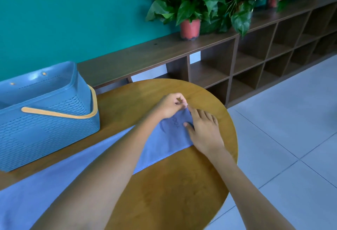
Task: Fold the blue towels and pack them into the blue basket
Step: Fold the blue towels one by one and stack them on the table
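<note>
Towel point(164, 144) looks soft and floppy, so corners are the spot: left hand point(170, 105) pinches the far corner, right hand point(204, 129) presses flat, fingers straight.

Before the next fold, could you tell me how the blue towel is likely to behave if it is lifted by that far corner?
The blue towel will probably be floppy: it lies flat and thin on the round table, and bunches where the left hand pinches its corner. It looks light, so the rest should trail and sag. The right hand pressing it flat suggests it may slide on the smooth wood.
</note>
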